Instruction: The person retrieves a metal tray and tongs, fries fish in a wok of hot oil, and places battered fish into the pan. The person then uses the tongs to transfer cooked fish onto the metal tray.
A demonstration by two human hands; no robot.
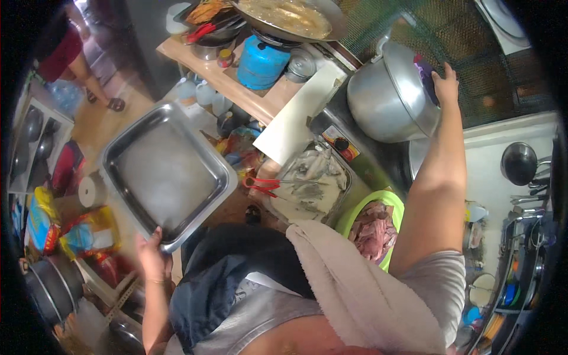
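My left hand (154, 255) grips the lower corner of a rectangular stainless steel tray (171, 171), held up at the left with nothing in it. At the upper right my right hand (446, 84) is at a dark purple cloth (427, 82) on the far side of a large aluminium pot (381, 93); whether the fingers grip it I cannot tell. Red-handled tongs (266, 184) lie across a pan of pale, floury coated pieces (308, 191) before me. Near my right arm, a lime green basin (397, 206) holds raw meat (375, 230).
A wok of bubbling oil (288, 17) with frying food stands at the top, above a blue gas canister (262, 62). Another person's legs (86, 75) show at the upper left. Plastic jugs (204, 93) stand under the counter; utensils and a ladle (519, 163) hang right.
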